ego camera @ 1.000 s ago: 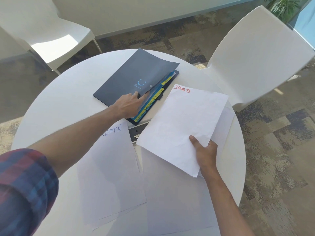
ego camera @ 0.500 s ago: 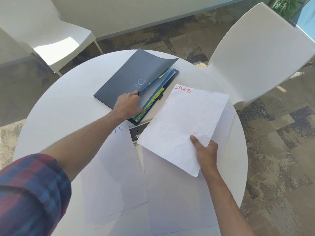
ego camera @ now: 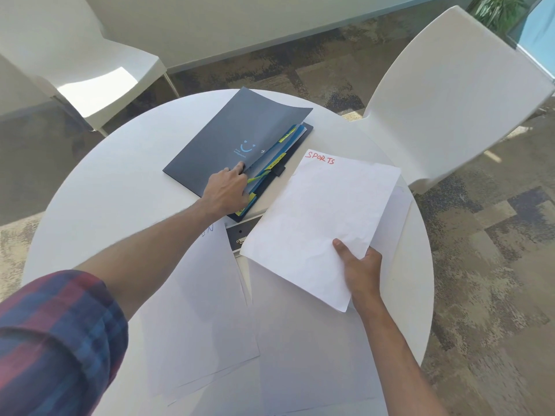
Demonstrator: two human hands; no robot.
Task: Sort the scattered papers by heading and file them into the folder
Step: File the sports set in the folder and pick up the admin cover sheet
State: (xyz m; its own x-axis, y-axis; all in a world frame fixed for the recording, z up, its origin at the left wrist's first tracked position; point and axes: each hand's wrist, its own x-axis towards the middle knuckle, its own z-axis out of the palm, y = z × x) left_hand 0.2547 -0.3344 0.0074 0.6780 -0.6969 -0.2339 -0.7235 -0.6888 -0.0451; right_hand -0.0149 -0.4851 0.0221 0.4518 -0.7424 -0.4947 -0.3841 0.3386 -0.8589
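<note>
Left hand lifting a folder cover while the right hand holds a sheet headed SPORTS.

The left hand pinches the cover of the dark folder at the table's far side, fingers curled under it. Right of it, the right hand pinches the sheet by its near corner; held so, it may droop, snag on the yellow tabs, or enter the wrong section.

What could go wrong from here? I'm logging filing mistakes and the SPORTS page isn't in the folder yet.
1. The left hand lifts the folder's cover and some dividers; the yellow tabs are too small to read, so the SPORTS sheet might land in the wrong section.
2. The right hand pinches that sheet by one corner only; it may sag or crease on insertion.
3. Loose papers lie under the left forearm and might be dragged.
</note>
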